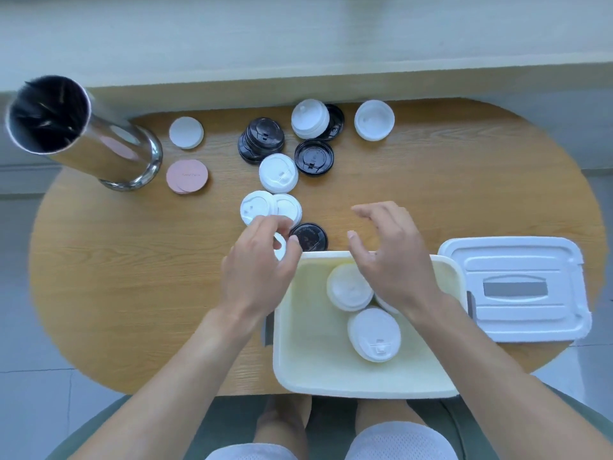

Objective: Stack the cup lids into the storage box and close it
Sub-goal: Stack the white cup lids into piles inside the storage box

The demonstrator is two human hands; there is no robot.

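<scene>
Head view: we are finding the loading step under way. The storage box is sitting open at the near edge of the desk, with at least three white lids lying loosely inside rather than in one neat stack. Its cover is resting on the desk just to the right. The left hand is pinching a white lid just beside the box's far-left corner. The right hand is hovering over the box's far rim, fingers spread and holding nothing. More white and black lids are waiting farther out. We are judging the next move as carrying the pinched lid into the box, then collecting the rest.
</scene>
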